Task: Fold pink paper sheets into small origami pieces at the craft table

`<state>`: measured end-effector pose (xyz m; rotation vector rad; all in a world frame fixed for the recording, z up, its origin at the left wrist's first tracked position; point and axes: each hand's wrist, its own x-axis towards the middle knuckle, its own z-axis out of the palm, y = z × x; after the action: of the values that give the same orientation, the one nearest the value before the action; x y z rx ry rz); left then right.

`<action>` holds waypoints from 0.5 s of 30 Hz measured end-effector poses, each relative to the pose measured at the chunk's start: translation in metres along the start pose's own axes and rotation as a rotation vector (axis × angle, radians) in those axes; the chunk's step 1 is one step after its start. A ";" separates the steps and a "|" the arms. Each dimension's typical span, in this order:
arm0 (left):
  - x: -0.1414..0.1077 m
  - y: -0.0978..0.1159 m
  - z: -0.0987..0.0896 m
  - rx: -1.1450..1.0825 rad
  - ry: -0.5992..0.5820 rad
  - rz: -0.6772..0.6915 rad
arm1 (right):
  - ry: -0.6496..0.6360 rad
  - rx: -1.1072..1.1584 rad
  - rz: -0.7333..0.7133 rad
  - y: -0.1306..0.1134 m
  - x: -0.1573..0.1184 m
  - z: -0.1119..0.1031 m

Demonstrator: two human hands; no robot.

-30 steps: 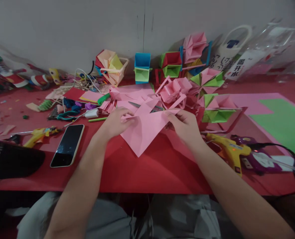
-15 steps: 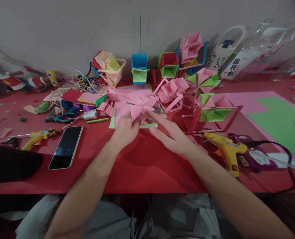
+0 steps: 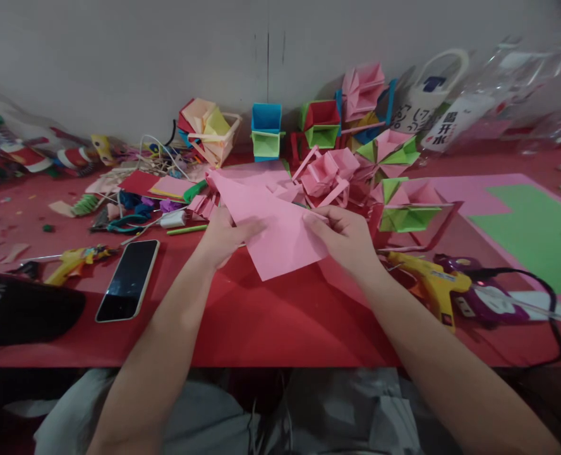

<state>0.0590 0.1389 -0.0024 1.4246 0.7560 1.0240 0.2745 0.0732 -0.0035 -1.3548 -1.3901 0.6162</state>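
A sheet of pink paper (image 3: pixel 280 237) is held up between my two hands, tilted, one corner pointing down toward me. My left hand (image 3: pixel 226 235) pinches its left edge, thumb on top. At the right edge my right hand (image 3: pixel 344 232) grips it with thumb above and fingers beneath. Behind the sheet lies a stack of pink and green paper (image 3: pixel 261 170), partly covered. A pink folded-paper model (image 3: pixel 322 174) sits just past my right hand.
Several folded-paper models line the wall, among them a blue and green one (image 3: pixel 266 129). To the right lie a yellow glue gun (image 3: pixel 434 281) and green paper (image 3: pixel 531 234). On the left are a phone (image 3: pixel 127 281), a black container (image 3: pixel 24 309) and another yellow glue gun (image 3: pixel 72 262).
The pink paper, earlier bunched between my hands over the stack, is now opened out flat and nearer me. My right hand, earlier stretched out, has closed on its right edge.
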 end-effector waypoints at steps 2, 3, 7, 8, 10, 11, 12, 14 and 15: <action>0.002 -0.001 -0.002 0.042 -0.020 -0.021 | 0.037 0.037 0.042 0.001 0.001 0.001; 0.004 -0.003 -0.004 0.069 0.005 -0.018 | 0.053 0.048 0.054 0.001 0.001 0.000; 0.011 -0.006 -0.017 0.328 0.287 0.181 | -0.005 0.054 0.087 0.001 0.003 -0.004; 0.011 -0.004 -0.022 0.442 0.336 0.261 | -0.065 0.057 0.104 0.001 0.004 -0.006; 0.009 0.003 -0.032 0.676 0.327 0.383 | -0.210 0.068 0.135 0.001 0.005 -0.009; 0.007 0.008 -0.035 0.763 0.293 0.409 | -0.285 0.070 0.144 0.002 0.005 -0.010; 0.004 0.013 -0.038 0.811 0.248 0.408 | -0.351 0.069 0.147 0.003 0.005 -0.010; -0.003 0.022 -0.040 0.776 0.096 0.320 | -0.453 0.065 0.148 0.006 0.005 -0.011; -0.005 0.025 -0.039 0.712 -0.012 0.234 | -0.482 0.060 0.149 0.008 0.005 -0.010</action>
<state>0.0186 0.1472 0.0198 2.1655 1.0197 0.9596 0.2877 0.0767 -0.0053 -1.3200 -1.6391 1.1306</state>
